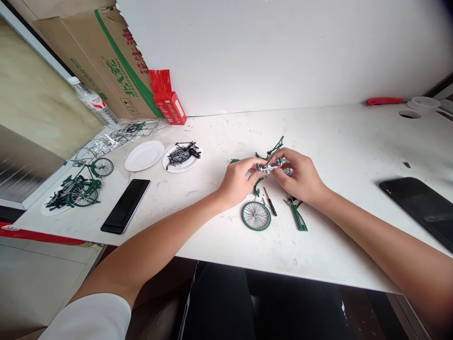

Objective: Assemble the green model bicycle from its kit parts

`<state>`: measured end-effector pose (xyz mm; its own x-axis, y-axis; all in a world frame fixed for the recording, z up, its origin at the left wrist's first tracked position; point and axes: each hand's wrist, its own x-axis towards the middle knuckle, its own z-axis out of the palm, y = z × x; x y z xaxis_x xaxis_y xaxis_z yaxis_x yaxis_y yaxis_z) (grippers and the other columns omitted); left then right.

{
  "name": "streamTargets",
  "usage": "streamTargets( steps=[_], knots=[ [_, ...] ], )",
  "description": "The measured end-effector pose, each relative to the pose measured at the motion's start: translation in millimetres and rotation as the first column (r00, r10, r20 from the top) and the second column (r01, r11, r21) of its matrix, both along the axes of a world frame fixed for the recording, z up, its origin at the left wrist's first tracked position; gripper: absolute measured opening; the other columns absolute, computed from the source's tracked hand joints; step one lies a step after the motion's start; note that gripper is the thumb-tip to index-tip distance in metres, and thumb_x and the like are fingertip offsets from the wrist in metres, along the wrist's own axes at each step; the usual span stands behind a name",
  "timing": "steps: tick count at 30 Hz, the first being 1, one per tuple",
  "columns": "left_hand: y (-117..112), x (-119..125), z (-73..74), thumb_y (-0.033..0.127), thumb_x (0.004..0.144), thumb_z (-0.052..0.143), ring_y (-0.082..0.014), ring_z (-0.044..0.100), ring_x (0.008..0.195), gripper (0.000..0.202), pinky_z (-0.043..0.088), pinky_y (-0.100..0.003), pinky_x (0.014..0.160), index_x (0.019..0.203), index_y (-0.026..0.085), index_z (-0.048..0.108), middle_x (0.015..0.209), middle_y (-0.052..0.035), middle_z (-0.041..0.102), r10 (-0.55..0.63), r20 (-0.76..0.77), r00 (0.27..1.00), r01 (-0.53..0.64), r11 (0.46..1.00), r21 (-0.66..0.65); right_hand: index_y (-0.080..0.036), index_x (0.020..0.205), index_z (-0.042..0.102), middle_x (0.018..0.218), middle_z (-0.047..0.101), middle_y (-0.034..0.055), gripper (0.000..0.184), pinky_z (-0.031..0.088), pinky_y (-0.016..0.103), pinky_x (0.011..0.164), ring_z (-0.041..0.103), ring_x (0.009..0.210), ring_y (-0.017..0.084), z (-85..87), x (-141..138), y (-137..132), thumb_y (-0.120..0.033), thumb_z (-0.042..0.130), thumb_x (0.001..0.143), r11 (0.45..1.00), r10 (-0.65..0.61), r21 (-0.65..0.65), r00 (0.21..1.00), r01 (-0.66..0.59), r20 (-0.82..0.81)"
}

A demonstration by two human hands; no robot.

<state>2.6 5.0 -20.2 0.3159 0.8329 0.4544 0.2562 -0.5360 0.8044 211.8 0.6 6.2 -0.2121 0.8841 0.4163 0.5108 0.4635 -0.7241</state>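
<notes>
My left hand (240,182) and my right hand (299,174) meet over the table, fingers pinched around a small silver model-bicycle handlebar (269,168) with green ends. A thin green frame piece (277,148) rises just behind the handlebar; whether it is gripped too I cannot tell. Part of a small spoked wheel shows beneath my right fingers. Below my hands lie a green-rimmed spoked wheel (256,216), a small dark screwdriver (271,203) and green-handled pliers (299,217). A curved green part (258,186) lies between the hands and the wheel, partly hidden.
To the left stand a green model bicycle (85,184), a phone (125,206), a bare paper plate (144,156) and black parts (182,153) on another plate. Behind are a red box (171,108), a bottle (94,101) and a carton (106,61). A black device (421,205) lies right.
</notes>
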Motion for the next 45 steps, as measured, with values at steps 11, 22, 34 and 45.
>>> streamTargets(
  steps=[11,22,34,45],
  knots=[
    [7.3,5.0,-7.1,0.039,0.102,0.081,-0.0241,0.082,0.115,0.023,0.064,-0.04,0.105,0.112,0.018,0.075,0.121,-0.0119,0.085,-0.037,0.272,0.962,0.104,0.966,-0.236,-0.027,0.107,0.069,0.107,0.08,0.0071,0.014,0.069,0.045,0.077,0.077,0.094,0.028,3.5,-4.8,-4.3,-0.031,0.071,0.093,0.999,0.033,-0.024,0.998,-0.034,-0.046],
    [14.5,4.3,3.7,0.053,0.09,0.093,-0.02,0.081,0.092,0.048,0.06,-0.034,0.09,0.115,0.014,0.078,0.106,-0.0115,0.085,0.03,0.506,0.862,0.203,0.895,-0.398,-0.027,0.109,0.072,0.108,0.076,0.0088,0.01,0.065,0.041,0.072,0.074,0.094,0.026,-2.1,1.0,0.2,-0.029,0.07,0.099,0.983,-0.067,0.17,0.996,0.075,-0.054],
    [15.0,2.0,12.0,0.04,0.1,0.085,-0.0154,0.075,0.087,0.028,0.056,-0.03,0.09,0.106,0.014,0.075,0.098,-0.0069,0.081,0.152,0.503,0.851,0.116,0.879,-0.462,-0.03,0.12,0.074,0.12,0.076,0.0126,0.03,0.066,0.051,0.086,0.072,0.111,0.032,-7.0,4.1,8.6,-0.056,0.067,0.107,0.944,-0.206,0.248,0.976,0.218,-0.074],
    [19.5,-4.8,10.5,0.037,0.093,0.093,-0.0222,0.084,0.09,0.035,0.063,-0.036,0.09,0.114,0.012,0.081,0.097,-0.0085,0.084,0.031,0.59,0.807,0.345,0.786,-0.513,-0.029,0.121,0.08,0.116,0.083,0.0108,0.046,0.064,0.051,0.092,0.077,0.102,0.03,-12.8,7.4,13.1,-0.068,0.059,0.11,0.977,-0.168,0.113,0.979,0.181,-0.116]
  ],
)
